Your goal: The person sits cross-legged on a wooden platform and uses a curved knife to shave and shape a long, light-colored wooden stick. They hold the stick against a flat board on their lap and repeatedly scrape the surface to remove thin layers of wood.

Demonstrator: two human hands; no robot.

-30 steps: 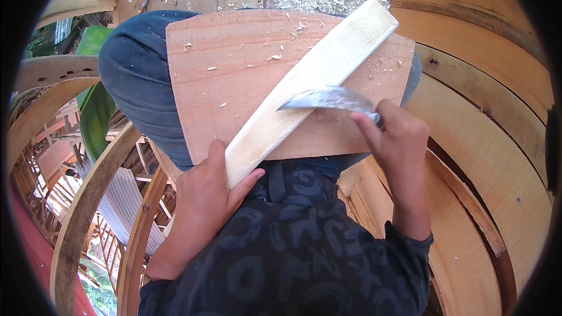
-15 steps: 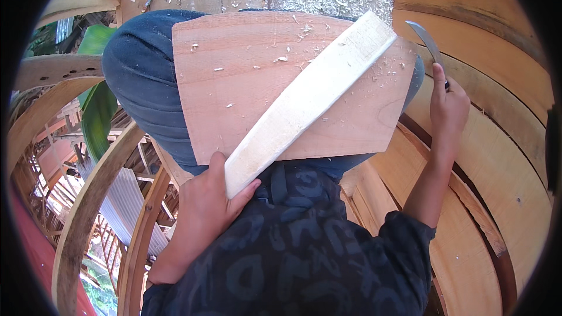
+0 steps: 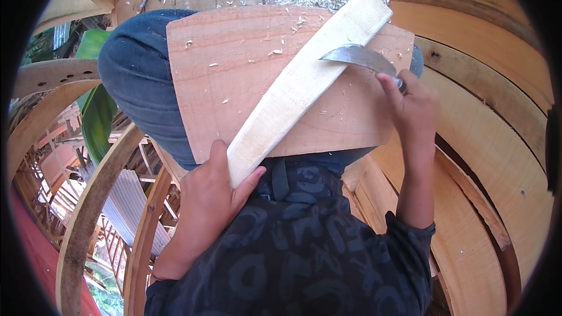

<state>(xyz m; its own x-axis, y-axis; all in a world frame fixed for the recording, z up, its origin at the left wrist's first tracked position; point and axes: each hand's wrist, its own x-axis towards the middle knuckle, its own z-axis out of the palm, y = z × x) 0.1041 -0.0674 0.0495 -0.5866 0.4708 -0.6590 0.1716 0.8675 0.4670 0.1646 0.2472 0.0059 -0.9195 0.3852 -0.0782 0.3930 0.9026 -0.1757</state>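
Seemingly shaving a pale bar (image 3: 301, 85)
Left hand (image 3: 209, 188) clasps it, right hand (image 3: 414, 105) a curved knife (image 3: 358, 55); next stroke needs steadiness

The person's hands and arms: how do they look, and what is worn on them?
The left hand and the right hand are bare, with no glove, ring or watch visible. The forearms are bare too, up to the dark sleeves of a black shirt with greyish letter-like shapes on it.
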